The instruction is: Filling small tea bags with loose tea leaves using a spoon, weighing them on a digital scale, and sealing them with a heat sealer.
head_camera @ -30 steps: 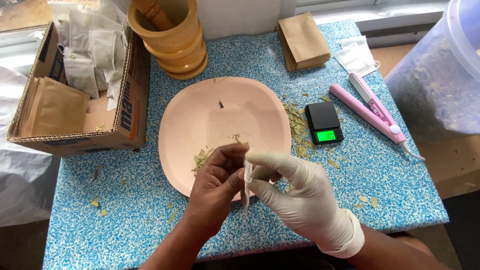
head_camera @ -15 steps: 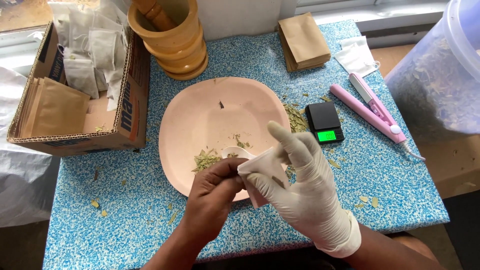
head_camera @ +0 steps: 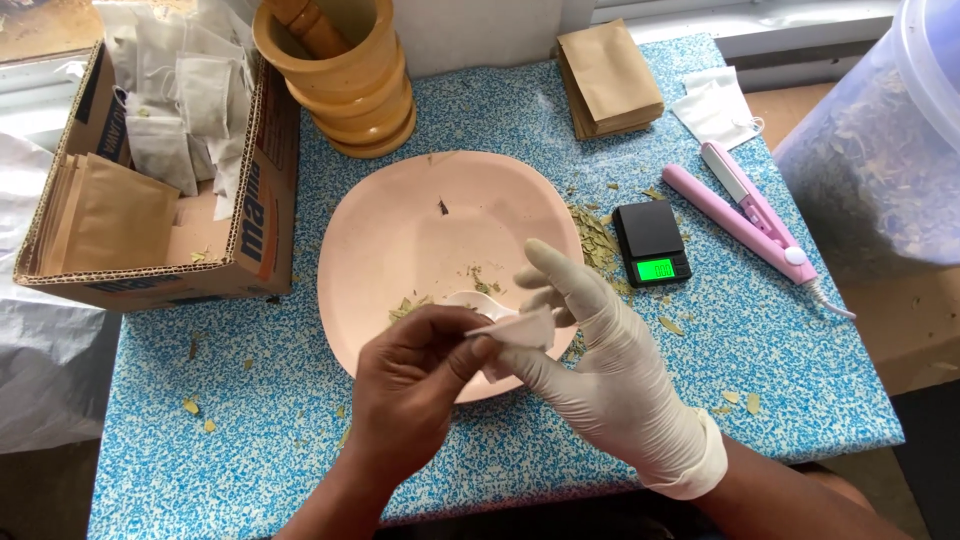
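Covering the blue speckled worktop (head_camera: 300,430), a pink bowl (head_camera: 400,240) is partly hidden by both hands. The gloved right hand (head_camera: 600,370) pinches a small white sachet (head_camera: 520,330), fingers spread; the bare left hand (head_camera: 410,385) grips a white spoon (head_camera: 470,300), its handle hidden.

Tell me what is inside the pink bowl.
Inside the pink bowl lie a few dried leaf crumbs and a white spoon. The hands and small white bag cover its near part.

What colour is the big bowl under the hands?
Pale pink; the bowl shows plainly in the head view, with dried leaf bits inside.
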